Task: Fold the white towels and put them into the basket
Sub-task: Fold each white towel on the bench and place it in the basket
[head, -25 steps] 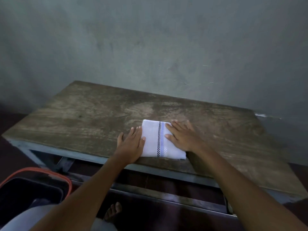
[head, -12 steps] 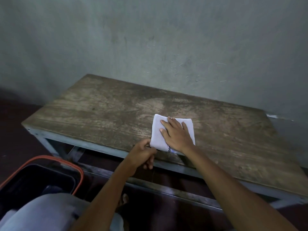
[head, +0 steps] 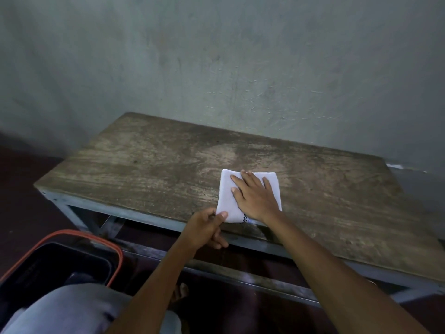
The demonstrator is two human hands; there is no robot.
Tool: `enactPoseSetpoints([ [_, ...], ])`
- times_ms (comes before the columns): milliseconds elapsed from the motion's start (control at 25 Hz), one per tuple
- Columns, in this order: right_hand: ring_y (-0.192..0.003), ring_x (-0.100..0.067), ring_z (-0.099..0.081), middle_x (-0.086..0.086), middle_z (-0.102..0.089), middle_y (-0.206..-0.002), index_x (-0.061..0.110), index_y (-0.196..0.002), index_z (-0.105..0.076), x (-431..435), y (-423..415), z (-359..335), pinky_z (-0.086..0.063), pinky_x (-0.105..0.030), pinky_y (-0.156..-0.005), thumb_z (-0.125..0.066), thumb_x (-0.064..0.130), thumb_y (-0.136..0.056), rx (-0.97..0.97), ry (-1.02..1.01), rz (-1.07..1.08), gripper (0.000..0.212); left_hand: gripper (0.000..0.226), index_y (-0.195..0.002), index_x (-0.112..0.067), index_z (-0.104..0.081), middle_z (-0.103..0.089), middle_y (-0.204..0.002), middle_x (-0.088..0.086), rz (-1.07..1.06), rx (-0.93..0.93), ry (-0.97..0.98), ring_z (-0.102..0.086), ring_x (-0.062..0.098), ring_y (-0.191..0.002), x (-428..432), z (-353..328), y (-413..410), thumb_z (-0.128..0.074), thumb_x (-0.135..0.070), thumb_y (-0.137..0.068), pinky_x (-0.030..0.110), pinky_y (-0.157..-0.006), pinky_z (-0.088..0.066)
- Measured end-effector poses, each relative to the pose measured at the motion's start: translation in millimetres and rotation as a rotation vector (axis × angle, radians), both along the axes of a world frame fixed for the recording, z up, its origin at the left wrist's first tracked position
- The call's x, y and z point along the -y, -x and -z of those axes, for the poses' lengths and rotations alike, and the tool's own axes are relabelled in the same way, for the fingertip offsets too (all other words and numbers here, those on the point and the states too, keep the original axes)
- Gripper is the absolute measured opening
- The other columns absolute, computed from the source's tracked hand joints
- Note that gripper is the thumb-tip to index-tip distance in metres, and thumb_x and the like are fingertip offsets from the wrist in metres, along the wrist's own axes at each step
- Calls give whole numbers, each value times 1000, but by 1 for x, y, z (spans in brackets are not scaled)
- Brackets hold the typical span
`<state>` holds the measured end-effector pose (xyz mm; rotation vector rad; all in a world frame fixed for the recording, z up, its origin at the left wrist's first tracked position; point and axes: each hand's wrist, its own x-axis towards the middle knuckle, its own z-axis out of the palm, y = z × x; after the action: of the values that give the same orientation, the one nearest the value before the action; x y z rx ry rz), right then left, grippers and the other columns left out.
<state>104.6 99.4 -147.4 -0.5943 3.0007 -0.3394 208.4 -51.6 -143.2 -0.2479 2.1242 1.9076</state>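
Note:
A small folded white towel (head: 226, 196) with a black checkered stripe lies near the front edge of the wooden table (head: 144, 169). My right hand (head: 255, 198) lies flat on top of it, fingers spread. At the table's front edge my left hand (head: 207, 227) pinches the towel's near left corner between thumb and fingers. The dark basket (head: 62, 256) with an orange rim stands on the floor at the lower left, below the table; its inside looks dark and I cannot tell what it holds.
A grey wall rises right behind the table. The table's metal frame (head: 240, 271) and lower rail run in front of my legs. My knee in light cloth (head: 72, 309) fills the bottom left, next to the basket. Dark red floor lies to the left.
The towel went from a wider fold with both hands flat on it to a narrower fold. My left hand dropped to the table edge and took the near corner; the view shifted left.

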Motion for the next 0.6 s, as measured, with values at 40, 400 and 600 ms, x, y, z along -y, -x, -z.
enactPoseSetpoints([
  [40, -147, -13, -1, 4, -6, -160, 33, -149, -16, -1, 0, 0, 1, -45, -118, -18, 44, -99, 11, -3, -9, 51, 26, -100, -6, -54, -53, -48, 1, -5, -6, 31, -67, 27, -54, 0, 0, 2, -49, -31, -95, 25, -44, -49],
  [400, -142, -16, -25, 3, -34, -151, 17, -141, -37, -17, -6, -6, -10, -46, -118, -29, 33, -100, -26, 102, -14, 44, 26, -111, -14, -54, -60, -56, 4, 148, 101, -108, -70, 27, -64, -4, -2, 2, -55, -33, -92, 26, -50, -52],
  [600, -144, -12, -19, 5, -29, -154, 21, -144, -34, -18, -10, 0, -9, -42, -118, -26, 32, -100, -134, 35, -5, 46, 26, -88, -7, -55, -57, -51, 6, 89, 77, 23, -69, 25, -56, 9, -5, 1, -71, -26, -81, 25, -46, -51],
])
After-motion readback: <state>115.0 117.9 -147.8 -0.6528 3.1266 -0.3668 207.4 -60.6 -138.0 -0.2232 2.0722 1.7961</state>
